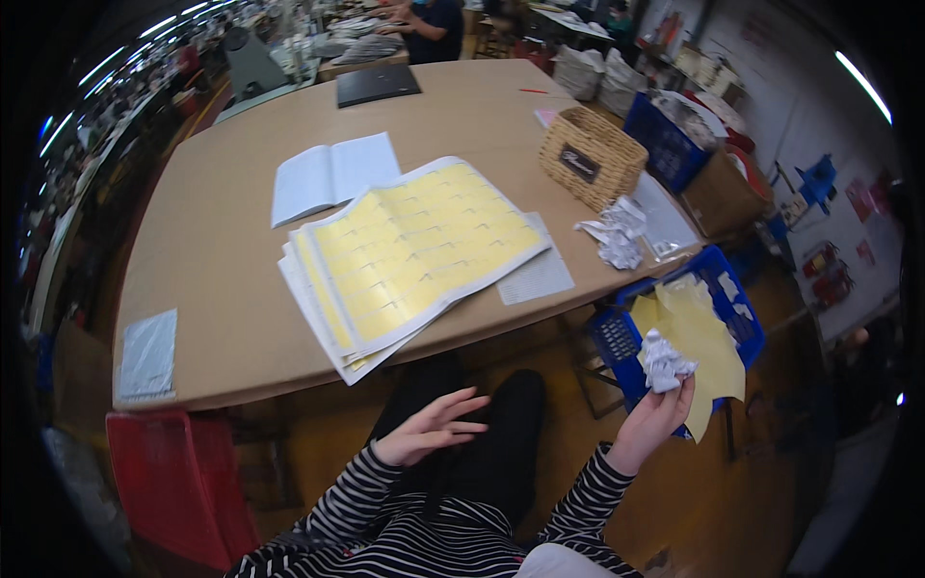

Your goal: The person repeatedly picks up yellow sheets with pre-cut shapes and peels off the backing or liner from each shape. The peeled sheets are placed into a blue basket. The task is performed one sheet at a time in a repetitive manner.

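Observation:
Over the front edge of a blue plastic basket (742, 279), my right hand (655, 419) grips a crumpled ball of white paper (665, 361). Yellow paper sheets (708, 337) lie in that basket and hang over its near side. Above my lap, my left hand (434, 427) is empty, its fingers spread. In front of me on the table, yellow printed sheets with white borders (424, 250) lie in an uneven stack, a corner overhanging the edge. A second crumpled white paper (619, 233) rests at the table's right side.
Behind the sheets lies an open notebook (332, 175). A woven basket (590, 159) stands at the right, near a blue crate (665, 140). A black flat board (378, 85) is at the far edge. A red chair (178, 482) stands at lower left. People work beyond the table.

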`<control>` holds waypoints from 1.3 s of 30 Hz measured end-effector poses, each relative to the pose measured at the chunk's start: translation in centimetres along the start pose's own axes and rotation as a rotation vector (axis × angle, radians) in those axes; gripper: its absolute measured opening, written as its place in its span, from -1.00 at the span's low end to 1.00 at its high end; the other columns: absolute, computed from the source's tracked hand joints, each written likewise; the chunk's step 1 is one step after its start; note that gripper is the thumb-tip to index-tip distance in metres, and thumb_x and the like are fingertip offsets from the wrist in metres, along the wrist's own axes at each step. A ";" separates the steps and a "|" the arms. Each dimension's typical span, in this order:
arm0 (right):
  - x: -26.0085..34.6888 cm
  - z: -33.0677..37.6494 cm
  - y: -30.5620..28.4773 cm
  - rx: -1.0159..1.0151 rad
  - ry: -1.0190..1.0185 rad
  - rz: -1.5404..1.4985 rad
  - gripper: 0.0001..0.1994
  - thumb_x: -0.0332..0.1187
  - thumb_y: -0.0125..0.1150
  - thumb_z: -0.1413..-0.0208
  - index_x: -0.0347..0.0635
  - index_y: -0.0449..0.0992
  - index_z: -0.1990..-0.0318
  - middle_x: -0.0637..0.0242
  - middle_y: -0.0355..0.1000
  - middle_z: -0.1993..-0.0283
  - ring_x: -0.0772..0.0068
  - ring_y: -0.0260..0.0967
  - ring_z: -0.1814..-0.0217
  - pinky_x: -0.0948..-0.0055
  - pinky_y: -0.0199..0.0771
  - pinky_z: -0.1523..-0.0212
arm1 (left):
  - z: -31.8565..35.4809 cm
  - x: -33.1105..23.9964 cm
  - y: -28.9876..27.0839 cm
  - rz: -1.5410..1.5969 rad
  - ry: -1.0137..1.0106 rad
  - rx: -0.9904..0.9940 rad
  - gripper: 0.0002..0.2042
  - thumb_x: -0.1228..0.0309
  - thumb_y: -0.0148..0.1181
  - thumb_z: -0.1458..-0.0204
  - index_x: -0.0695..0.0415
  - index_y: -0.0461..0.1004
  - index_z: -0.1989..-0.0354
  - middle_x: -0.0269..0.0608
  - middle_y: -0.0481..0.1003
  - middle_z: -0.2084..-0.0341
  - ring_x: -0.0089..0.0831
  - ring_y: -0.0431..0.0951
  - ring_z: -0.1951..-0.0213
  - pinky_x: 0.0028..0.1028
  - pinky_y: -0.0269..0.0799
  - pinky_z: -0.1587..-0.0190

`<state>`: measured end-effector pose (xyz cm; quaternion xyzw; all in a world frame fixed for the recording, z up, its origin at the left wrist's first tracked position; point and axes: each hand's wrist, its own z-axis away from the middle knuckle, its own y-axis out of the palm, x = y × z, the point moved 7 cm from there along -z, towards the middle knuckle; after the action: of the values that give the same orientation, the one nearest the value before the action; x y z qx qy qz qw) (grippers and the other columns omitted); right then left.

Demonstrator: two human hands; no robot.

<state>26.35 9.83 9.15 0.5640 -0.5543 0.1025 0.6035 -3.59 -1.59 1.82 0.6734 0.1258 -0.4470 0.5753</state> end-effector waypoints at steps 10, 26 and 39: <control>-7.1 -8.8 4.9 0.226 -0.443 0.661 -0.69 -0.55 0.04 -0.23 -0.39 0.31 -0.11 0.14 0.26 -0.12 0.30 0.35 -0.05 0.40 0.43 -0.07 | 1.6 2.4 -6.6 -0.252 -0.154 -0.195 -0.47 0.37 0.07 -0.19 0.16 0.13 -0.33 -0.10 0.26 -0.24 -0.32 0.33 -0.20 -0.34 0.17 -0.27; -20.3 -13.8 5.0 0.343 -0.766 1.761 -0.73 -0.37 0.22 0.02 -0.06 0.59 0.11 0.24 0.35 0.03 0.19 0.24 0.00 0.19 0.17 0.00 | -1.4 3.8 -5.3 -0.380 -0.173 0.020 -0.56 0.42 0.02 -0.24 0.22 0.20 -0.28 -0.09 0.35 -0.16 -0.35 0.37 -0.16 -0.36 0.22 -0.24; -19.8 -1.0 -1.6 0.423 -0.205 0.884 -0.92 -0.62 0.25 0.03 -0.31 0.48 0.37 0.26 0.32 0.26 0.41 0.30 0.33 0.46 0.35 0.33 | 3.1 -7.5 -13.8 -0.597 0.403 -0.724 -0.79 0.47 0.06 -0.20 0.27 0.46 0.04 -0.24 0.52 0.12 -0.53 0.49 0.08 -0.53 0.34 -0.04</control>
<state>20.86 20.01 -7.04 0.3926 -0.7637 0.4026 0.3172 -18.74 2.46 -1.50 0.4384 0.5678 -0.3812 0.5831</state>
